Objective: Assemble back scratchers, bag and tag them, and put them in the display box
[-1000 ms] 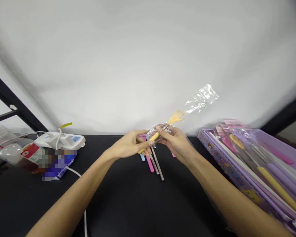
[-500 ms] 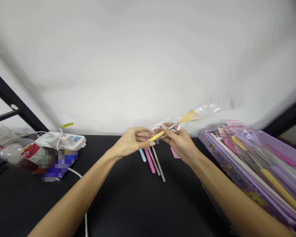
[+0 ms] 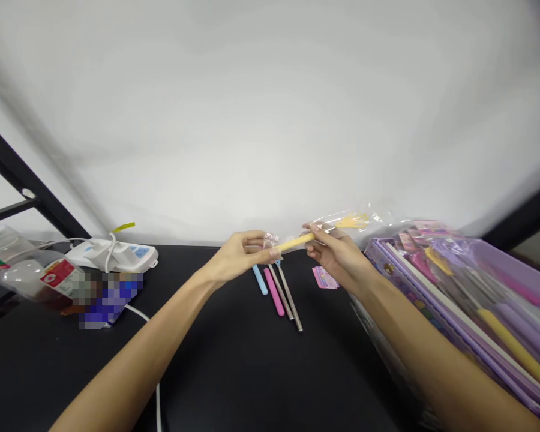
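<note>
Hands drawn apart since the earlier frame; back scratcher [image 3: 324,235] now lies nearly level between them, above the bench [image 3: 216,360]. Left hand [image 3: 238,257] closes on the clear plastic sleeve [image 3: 270,240] bunched at the end of the yellow handle [image 3: 294,242]; right hand [image 3: 337,253] pinches further along, over the wrap. I judge it light and stiff, the film slippery, so the handle is my surest hold. Pink card [image 3: 324,278] now shows clear of the right hand.

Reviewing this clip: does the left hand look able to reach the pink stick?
Probably yes: the left hand hangs just above the pink stick with nothing between, but must first release the clear plastic wrap.
</note>
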A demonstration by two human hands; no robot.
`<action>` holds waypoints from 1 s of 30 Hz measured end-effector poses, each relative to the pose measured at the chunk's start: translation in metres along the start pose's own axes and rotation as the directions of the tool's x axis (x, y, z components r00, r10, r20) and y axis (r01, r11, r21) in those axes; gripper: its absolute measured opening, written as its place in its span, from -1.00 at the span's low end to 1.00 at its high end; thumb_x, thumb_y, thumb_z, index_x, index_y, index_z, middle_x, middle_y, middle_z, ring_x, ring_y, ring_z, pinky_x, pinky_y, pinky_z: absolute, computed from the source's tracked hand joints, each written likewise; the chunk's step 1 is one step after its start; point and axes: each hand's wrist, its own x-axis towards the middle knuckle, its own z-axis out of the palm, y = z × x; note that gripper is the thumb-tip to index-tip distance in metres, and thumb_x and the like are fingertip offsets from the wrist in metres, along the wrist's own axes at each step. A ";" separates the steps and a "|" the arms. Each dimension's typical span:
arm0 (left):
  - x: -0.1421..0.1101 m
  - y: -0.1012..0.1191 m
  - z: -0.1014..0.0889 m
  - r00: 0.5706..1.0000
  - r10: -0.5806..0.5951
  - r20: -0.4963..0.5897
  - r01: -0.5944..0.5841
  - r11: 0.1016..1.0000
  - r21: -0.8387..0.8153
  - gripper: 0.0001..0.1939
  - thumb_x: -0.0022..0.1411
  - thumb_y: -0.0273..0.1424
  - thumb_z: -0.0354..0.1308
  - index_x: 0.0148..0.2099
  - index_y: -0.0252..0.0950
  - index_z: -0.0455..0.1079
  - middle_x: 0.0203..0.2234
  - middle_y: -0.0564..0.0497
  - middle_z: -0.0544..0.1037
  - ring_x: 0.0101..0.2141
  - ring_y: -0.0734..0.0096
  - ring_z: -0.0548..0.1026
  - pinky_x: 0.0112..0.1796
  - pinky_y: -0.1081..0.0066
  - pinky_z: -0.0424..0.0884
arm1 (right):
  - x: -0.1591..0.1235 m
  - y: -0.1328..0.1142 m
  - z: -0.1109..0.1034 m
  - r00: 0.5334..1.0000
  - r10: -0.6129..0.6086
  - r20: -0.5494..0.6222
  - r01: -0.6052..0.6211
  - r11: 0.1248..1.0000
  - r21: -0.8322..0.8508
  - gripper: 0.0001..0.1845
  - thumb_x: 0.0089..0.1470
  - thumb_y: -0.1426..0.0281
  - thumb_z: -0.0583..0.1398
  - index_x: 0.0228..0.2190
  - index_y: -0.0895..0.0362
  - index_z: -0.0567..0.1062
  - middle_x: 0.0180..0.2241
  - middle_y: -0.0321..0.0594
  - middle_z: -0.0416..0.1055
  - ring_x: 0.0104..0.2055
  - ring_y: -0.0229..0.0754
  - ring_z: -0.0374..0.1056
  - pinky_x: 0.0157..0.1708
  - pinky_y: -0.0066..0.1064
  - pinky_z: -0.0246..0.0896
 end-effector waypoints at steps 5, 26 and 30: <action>-0.001 0.000 0.003 0.998 -0.047 -0.043 0.045 0.998 -0.046 -0.66 -0.08 -0.35 0.46 -0.33 -0.38 0.41 -0.44 -0.06 0.61 -0.37 0.29 0.61 -0.24 0.33 0.54 | -0.001 0.002 -0.001 0.999 0.011 0.031 -0.011 1.000 0.006 -0.76 -0.07 0.30 0.40 -0.33 0.13 0.56 -0.45 -0.32 0.41 -0.47 -0.38 0.30 -0.48 -0.54 0.23; -0.009 0.009 -0.002 0.939 0.203 0.278 -0.269 0.937 0.225 -0.57 0.19 -0.39 0.24 0.13 -0.17 0.35 -0.02 -0.12 0.49 -0.13 0.28 0.54 -0.07 0.27 0.43 | 0.001 -0.004 -0.008 0.997 0.078 0.007 -0.077 0.996 -0.035 -0.74 -0.02 0.27 0.37 -0.33 0.14 0.49 -0.49 -0.33 0.38 -0.50 -0.36 0.24 -0.52 -0.52 0.19; -0.006 0.009 0.006 0.939 0.243 0.244 -0.312 0.901 0.302 -0.83 0.21 -0.28 0.22 -0.28 -0.29 0.50 -0.02 -0.10 0.47 -0.11 0.28 0.50 -0.12 0.34 0.41 | 0.000 0.000 -0.006 0.987 0.089 0.136 -0.078 0.993 -0.084 -0.71 0.02 0.24 0.33 -0.26 0.12 0.47 -0.49 -0.33 0.39 -0.51 -0.35 0.24 -0.53 -0.50 0.16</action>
